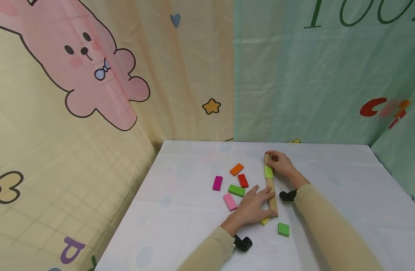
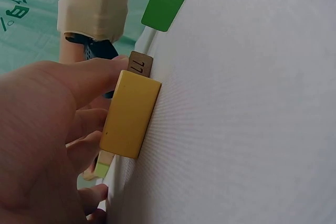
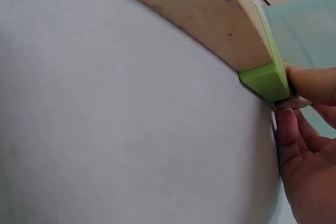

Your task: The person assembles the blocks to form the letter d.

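On the white tabletop [image 1: 180,188] lies a narrow, straight row of plain wooden and lime-green blocks [image 1: 270,183], probably light, stiff and apt to part at its joints; its two ends seem the best hold; the left hand [image 1: 253,205] spreads along its near part; the right hand [image 1: 280,163] pinches the far wooden end.

Head view: yellow block [image 1: 264,222] partly hidden by left fingers [image 1: 269,213], lettering [image 1: 316,13] cut at top
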Demonstrator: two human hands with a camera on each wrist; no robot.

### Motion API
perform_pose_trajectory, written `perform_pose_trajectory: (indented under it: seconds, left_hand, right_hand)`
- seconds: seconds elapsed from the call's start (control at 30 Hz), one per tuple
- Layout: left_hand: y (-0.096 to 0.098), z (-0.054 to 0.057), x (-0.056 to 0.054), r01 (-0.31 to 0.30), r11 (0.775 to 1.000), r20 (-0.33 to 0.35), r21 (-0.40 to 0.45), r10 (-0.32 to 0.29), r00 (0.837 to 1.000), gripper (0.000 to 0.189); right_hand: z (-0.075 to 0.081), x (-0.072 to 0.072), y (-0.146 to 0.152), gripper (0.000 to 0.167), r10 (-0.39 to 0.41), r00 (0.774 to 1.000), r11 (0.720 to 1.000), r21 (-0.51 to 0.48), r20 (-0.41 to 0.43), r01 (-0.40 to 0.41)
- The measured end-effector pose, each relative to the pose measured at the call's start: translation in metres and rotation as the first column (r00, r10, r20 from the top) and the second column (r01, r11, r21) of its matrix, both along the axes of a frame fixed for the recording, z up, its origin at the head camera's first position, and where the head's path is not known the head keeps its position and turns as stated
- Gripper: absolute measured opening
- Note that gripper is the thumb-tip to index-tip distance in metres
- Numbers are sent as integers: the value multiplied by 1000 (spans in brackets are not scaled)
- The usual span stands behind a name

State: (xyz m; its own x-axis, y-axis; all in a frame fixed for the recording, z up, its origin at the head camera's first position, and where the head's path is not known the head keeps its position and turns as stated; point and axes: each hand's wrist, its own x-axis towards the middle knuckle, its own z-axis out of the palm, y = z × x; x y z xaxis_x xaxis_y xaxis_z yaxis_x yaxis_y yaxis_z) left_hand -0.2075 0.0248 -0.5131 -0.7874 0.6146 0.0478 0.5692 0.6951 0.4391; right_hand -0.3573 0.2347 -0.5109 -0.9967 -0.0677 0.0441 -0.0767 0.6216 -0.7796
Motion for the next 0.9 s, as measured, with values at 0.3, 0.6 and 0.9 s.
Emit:
perform_pose_trajectory:
  seconds: [0.3, 0.6, 0.9]
  left_hand:
    - [-1, 2, 3, 1, 1000, 1, 12, -1, 1000, 63]
    - [-2, 3, 3, 6, 1000, -4, 11, -6, 1000, 62]
    - [-1, 1, 2, 5, 1000, -9, 5, -5, 1000, 62]
  right_hand:
    - [0, -1, 0, 47, 33, 999, 997, 68, 9, -34]
    - [3, -1, 0, 47, 50, 998, 992, 116, 25, -53]
    - [4, -4, 3, 52, 65, 994, 989, 124, 90, -76]
